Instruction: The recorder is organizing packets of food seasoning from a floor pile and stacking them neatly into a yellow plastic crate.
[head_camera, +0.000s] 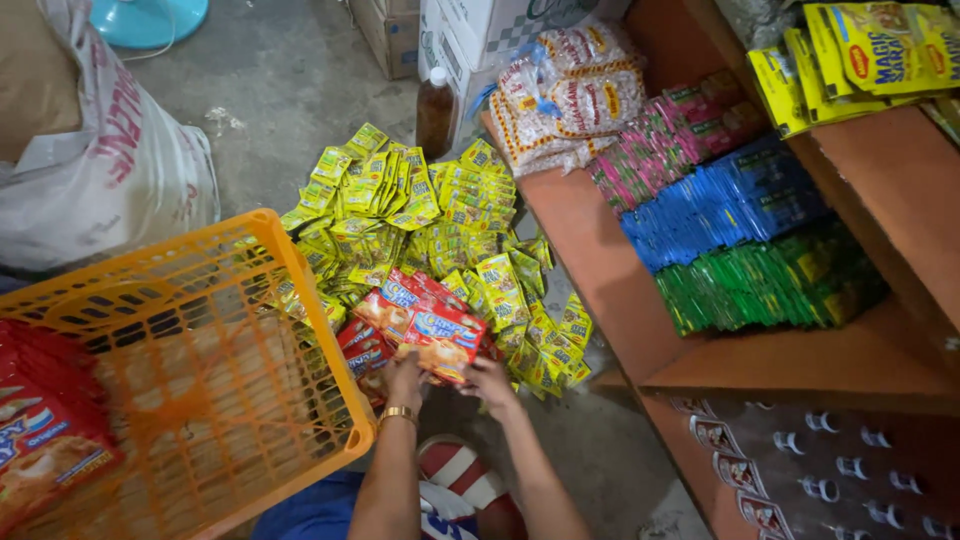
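Observation:
A stack of red and orange snack packets (425, 322) lies on the concrete floor, in front of a big heap of small yellow-green sachets (430, 230). My left hand (404, 380), with a gold bracelet at the wrist, grips the near left end of the red stack. My right hand (490, 382) holds its near right end. To the left stands an orange plastic crate (250, 330) with more red packets (45, 420) at its left side.
A wooden shelf (600, 280) on the right holds rows of pink, blue and green sachets (740, 240), bagged goods and yellow packets above; small bottles sit below. A brown bottle (435, 110), cardboard boxes and a white sack (110, 170) stand behind.

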